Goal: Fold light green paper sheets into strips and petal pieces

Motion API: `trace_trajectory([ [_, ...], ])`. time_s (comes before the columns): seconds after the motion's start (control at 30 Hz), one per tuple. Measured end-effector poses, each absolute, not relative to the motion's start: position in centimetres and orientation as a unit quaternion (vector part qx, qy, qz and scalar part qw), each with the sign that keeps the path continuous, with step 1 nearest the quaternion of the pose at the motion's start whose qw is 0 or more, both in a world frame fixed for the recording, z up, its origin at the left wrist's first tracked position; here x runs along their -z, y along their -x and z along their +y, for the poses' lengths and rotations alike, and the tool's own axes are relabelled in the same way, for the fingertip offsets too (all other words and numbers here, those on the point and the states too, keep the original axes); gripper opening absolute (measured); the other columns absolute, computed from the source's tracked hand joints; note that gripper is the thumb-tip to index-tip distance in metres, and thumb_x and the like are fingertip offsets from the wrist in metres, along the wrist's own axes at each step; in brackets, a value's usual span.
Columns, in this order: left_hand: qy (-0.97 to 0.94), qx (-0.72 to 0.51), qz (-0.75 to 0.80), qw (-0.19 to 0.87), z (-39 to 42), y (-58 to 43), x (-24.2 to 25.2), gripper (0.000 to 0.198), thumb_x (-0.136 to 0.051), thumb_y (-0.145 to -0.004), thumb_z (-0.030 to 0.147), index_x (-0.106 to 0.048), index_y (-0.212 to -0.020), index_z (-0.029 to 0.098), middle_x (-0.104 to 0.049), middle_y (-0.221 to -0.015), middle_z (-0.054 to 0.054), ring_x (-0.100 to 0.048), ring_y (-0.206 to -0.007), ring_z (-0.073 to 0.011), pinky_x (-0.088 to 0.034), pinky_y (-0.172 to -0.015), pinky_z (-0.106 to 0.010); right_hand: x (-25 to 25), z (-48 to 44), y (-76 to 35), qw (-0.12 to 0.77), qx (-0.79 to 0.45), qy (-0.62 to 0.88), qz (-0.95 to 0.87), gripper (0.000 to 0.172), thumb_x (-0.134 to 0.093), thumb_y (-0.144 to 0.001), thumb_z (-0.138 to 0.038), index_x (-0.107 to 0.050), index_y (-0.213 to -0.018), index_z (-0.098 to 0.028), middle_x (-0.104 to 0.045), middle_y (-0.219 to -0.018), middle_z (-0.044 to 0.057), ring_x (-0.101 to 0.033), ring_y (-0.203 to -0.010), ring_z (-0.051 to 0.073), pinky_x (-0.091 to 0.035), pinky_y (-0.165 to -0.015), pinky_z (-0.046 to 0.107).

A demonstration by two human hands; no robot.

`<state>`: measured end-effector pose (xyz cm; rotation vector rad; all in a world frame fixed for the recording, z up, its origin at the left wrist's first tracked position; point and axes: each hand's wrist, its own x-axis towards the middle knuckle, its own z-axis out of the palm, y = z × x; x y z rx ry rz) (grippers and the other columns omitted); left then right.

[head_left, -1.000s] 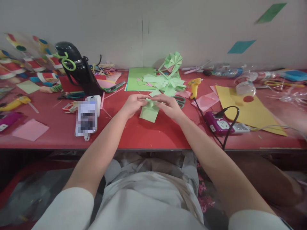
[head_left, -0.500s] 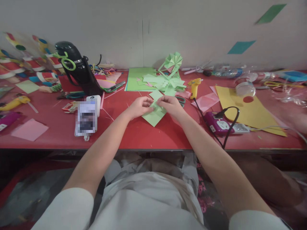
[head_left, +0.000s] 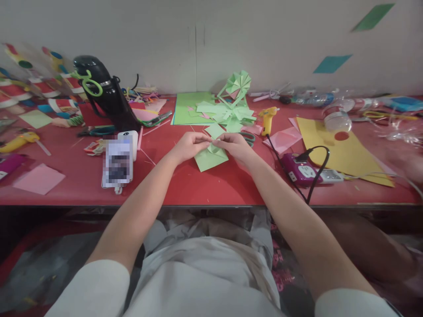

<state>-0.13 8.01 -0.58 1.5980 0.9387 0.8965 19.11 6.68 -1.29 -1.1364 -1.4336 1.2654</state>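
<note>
A light green sheet of paper lies at the middle of the red table, its upper part lifted and bent between my hands. My left hand pinches it from the left, fingers pressed together. From the right, my right hand pinches the same sheet, and the fingertips of both hands nearly meet. Just beyond are more green paper pieces and a folded green paper wheel. Partly hidden behind my right hand are scissors with dark green handles.
A phone and a black bottle stand to the left. On the right are a yellow glue gun, a purple power socket with a looping black cord, and yellow paper. Another person's blurred hand is at far right.
My fingertips have come closer together. The green sheet has turned slightly, and its upper part now bends up between my hands.
</note>
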Motion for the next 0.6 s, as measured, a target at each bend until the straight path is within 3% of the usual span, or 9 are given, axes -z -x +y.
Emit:
trace_trajectory([
  [0.27,-0.632,-0.359,0.391,0.565,7.77,0.25,-0.17,0.033,-0.061,-0.073,0.009,-0.079,-0.099,0.016,-0.078,-0.092,-0.006,-0.071,-0.09,-0.021,-0.053,-0.09,-0.039,1.73,7.18,-19.32,0.464,-0.504,0.464,-0.561,0.041,-0.086,-0.061,-0.05,-0.059,-0.065,-0.019,-0.059,-0.062,0.0,-0.05,-0.057,0.011,-0.037,-0.055,0.027],
  [0.6,-0.645,-0.378,0.404,0.528,7.77,0.13,0.42,0.03,-0.077,-0.072,0.024,-0.078,-0.1,0.014,-0.078,-0.097,-0.011,-0.072,-0.091,-0.0223,-0.054,-0.089,-0.039,1.86,7.22,-19.12,0.456,-0.478,0.482,-0.576,0.041,-0.082,-0.065,-0.052,-0.057,-0.065,-0.02,-0.053,-0.058,-0.002,-0.043,-0.054,0.01,-0.032,-0.051,0.026],
])
